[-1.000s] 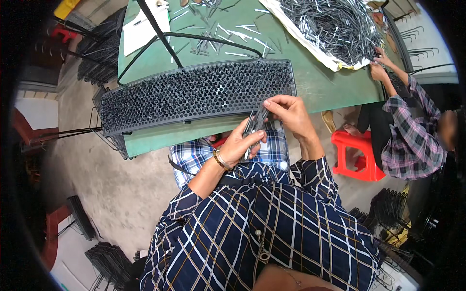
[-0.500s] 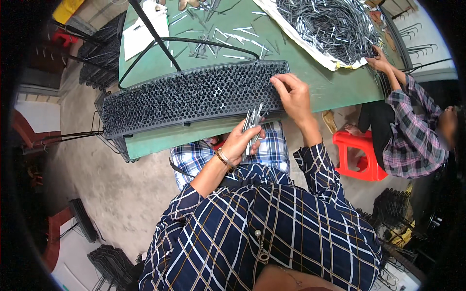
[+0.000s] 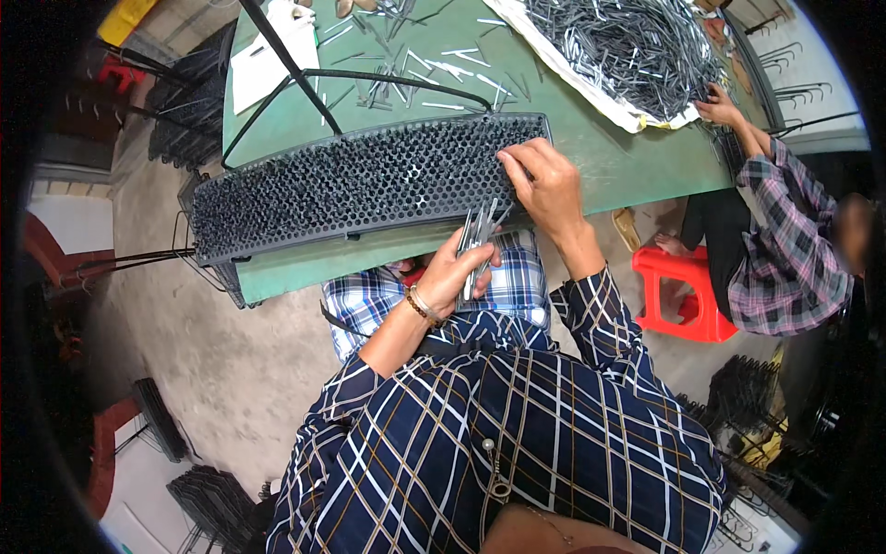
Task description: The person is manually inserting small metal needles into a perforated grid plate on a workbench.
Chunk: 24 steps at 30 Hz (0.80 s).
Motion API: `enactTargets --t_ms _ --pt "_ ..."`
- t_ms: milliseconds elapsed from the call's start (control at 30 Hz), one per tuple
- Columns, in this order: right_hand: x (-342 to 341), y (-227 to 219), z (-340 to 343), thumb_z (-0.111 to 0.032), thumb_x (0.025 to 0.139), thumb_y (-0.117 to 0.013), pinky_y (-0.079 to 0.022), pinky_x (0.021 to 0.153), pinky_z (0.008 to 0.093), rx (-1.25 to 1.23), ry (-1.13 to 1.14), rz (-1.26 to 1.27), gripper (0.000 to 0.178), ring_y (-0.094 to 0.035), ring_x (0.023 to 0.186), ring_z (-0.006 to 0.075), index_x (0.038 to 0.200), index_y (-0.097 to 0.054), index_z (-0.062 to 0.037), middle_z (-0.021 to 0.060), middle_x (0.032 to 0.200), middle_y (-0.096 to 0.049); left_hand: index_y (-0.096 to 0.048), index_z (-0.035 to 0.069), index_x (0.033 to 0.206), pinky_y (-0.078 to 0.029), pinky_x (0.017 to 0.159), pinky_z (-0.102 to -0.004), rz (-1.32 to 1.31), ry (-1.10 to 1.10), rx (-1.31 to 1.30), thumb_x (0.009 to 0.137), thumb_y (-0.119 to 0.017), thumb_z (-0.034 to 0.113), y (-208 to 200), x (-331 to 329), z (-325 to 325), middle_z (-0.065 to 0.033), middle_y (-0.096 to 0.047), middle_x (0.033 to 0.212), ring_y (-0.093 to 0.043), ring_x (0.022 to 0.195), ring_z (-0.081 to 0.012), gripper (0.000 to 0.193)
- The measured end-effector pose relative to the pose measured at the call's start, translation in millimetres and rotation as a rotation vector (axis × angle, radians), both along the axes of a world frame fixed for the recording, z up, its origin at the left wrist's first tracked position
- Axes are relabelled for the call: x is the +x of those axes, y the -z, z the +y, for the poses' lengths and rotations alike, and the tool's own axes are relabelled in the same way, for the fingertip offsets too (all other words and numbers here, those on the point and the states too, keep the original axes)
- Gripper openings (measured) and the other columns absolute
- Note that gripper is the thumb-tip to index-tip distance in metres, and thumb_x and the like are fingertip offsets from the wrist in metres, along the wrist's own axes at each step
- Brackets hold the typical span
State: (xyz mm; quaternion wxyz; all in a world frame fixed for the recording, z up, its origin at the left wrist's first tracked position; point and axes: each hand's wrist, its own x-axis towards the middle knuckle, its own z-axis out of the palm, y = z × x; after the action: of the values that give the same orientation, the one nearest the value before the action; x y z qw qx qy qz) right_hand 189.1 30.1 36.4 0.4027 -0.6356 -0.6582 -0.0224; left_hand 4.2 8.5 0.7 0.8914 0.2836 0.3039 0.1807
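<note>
A long black rack (image 3: 323, 196), perforated with rows of round holes, lies tilted across the near edge of the table. Many holes carry short dark pieces standing in them, while several toward the right front look bare. My left hand (image 3: 443, 279) is closed round a bunch of thin grey metal strips (image 3: 478, 226), which poke up in front of the rack's near edge. Over the rack's right end, my right hand (image 3: 550, 183) is pinched, thumb against fingers. Whatever sits between those fingertips is too small to make out.
A green table (image 3: 637, 166) bears loose strips (image 3: 452, 69) and a white sack (image 3: 620, 115) heaped with more. Black bars (image 3: 277, 42) rise behind the rack. At the right, a co-worker's hand (image 3: 722, 106) touches the sack, near a red stool (image 3: 678, 294).
My right hand has shifted slightly left over the rack, still pinched. My left hand keeps its bunch of strips almost in place.
</note>
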Motion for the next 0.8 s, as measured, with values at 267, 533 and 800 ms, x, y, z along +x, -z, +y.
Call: enactTargets --t_ms 267,533,800 --pt "-0.5 3.2 -5.6 -0.011 0.079 -0.068 -0.048 0.059 0.0321 -0.09 0.003 0.011 0.011 -0.061 0.067 0.0249 0.086 -0.067 -0.0034 0.0103 0.078 -0.062 -0.043 0.007 0.124 -0.038 0.043 -0.0199 -0.022 -0.016 -0.028 0.092 -0.052 0.015 -0.3 -1.5 0.0 -0.0051 -0.055 0.084 -0.047 0.053 -0.0076 0.034" --pt "-4.3 2.8 -34.2 -0.016 0.083 -0.066 -0.042 0.054 0.0235 -0.469 -0.109 0.684 0.018 -0.054 0.063 0.0081 0.09 -0.069 0.0006 0.0053 0.079 -0.066 -0.043 0.01 0.125 -0.038 0.043 -0.0202 -0.088 -0.091 -0.063 0.092 -0.051 0.016 -8.8 -0.9 0.3 -0.0051 -0.054 0.085 -0.048 0.054 -0.0074 0.035" --pt "17.6 -3.1 -19.2 -0.015 0.086 -0.065 -0.038 0.051 0.017 -0.296 0.064 0.902 0.017 -0.049 0.058 0.0028 0.094 -0.068 -0.0003 -0.0006 0.076 -0.063 -0.044 0.01 0.125 -0.038 0.043 -0.0204 -0.083 -0.061 -0.109 0.092 -0.052 0.015 5.5 4.9 0.4 -0.0057 -0.055 0.084 -0.047 0.054 -0.0083 0.034"
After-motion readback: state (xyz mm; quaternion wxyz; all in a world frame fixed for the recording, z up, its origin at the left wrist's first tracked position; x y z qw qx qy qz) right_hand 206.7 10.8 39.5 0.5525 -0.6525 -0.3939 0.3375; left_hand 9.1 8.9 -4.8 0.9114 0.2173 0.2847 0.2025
